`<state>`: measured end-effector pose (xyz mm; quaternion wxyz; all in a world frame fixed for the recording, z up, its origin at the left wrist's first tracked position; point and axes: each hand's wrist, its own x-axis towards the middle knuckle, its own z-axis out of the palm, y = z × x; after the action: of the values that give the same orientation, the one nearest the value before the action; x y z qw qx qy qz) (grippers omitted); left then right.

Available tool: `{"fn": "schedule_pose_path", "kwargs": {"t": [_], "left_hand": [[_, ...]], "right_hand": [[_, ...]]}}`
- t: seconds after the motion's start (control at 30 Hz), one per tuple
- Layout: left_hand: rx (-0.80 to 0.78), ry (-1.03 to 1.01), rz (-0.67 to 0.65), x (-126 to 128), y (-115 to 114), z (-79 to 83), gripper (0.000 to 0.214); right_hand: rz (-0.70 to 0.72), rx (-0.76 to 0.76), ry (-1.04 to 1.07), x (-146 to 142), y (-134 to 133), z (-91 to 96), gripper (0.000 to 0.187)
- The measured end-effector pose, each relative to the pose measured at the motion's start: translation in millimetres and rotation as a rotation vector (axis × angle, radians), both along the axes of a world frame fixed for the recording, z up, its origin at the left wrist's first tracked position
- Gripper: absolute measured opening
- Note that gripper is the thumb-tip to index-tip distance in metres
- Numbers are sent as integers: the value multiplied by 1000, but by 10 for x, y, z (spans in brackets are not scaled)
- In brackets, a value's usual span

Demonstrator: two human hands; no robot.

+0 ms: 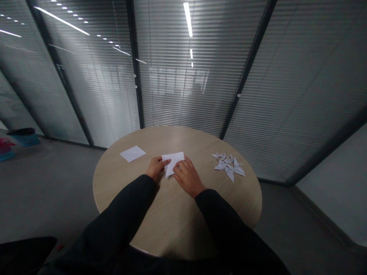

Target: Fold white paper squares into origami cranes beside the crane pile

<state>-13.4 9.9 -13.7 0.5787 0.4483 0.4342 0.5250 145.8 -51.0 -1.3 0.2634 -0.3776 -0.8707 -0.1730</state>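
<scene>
A sheet of white paper [173, 157], folded to a roughly triangular shape, is between my hands over the middle of the round table. My left hand [156, 168] grips its left side, thumb on top and fingers partly hidden beneath. On the right side, my right hand [187, 175] holds the paper with curled fingers pressing on its face and edge. To the left lies a flat stack or sheet of white paper [132, 153]. Several folded white paper cranes [229, 166] rest in a cluster on the right.
The round wooden table [172, 133] stands close to a glass partition with blinds [183, 95]. Dark frame posts divide the glass. A blue bin with a dark rim [27, 139] and a red-and-blue object [5, 149] are on the floor at far left.
</scene>
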Motion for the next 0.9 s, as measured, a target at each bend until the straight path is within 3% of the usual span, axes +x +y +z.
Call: {"fn": "schedule_pose_path", "kwargs": {"t": [0.4,0.67,0.9], "left_hand": [[-76,-239,-93,74,-80,63,19],[-284,-431,-188,47,-96,158,4],[-305,-371,-281,52,-99,147,10]], "right_hand": [[16,20,-95,-83,-12,8,11],[-14,54,-117,-90,-8,5,16],[7,110,-247,-104,-3,-13,21]]}}
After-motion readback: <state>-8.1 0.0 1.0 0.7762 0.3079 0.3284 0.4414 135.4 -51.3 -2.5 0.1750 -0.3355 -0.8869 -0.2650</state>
